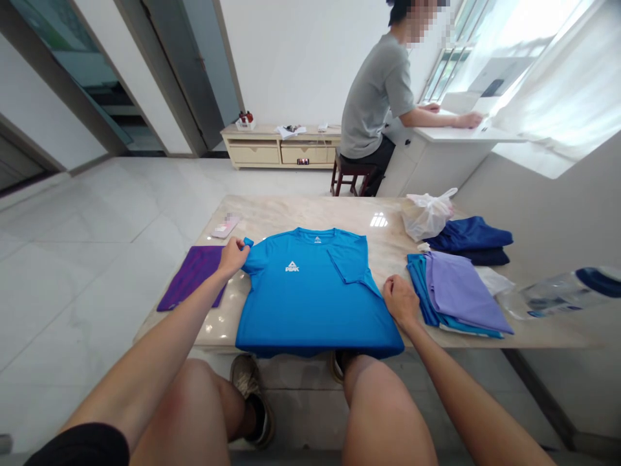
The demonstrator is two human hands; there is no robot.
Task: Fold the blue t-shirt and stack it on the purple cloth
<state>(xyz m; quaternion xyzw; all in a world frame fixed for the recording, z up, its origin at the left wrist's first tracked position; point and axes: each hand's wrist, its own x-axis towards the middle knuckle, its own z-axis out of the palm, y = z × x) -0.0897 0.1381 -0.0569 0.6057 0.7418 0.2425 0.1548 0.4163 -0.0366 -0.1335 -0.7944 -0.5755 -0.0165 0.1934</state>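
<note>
A bright blue T-shirt (310,304) with a white chest logo lies front up on the table, its lower end hanging over the near edge. The sleeve on the right is folded inward across the body. My left hand (233,257) pinches the end of the left sleeve, lifting it slightly. At the shirt's right side, my right hand (402,300) rests with fingers curled; whether they grip the fabric is hidden. A folded purple garment (187,278) lies under my left forearm. Right of my right hand sits a stack of folded clothes with a lavender garment (463,291) on top.
The marble-look table (272,208) also carries a pink card-like item (226,226), a white plastic bag (427,217), dark blue folded clothes (473,236) and a clear bottle (557,292) lying at right. Beyond it, a person (376,97) sits on a stool at a white desk (460,134).
</note>
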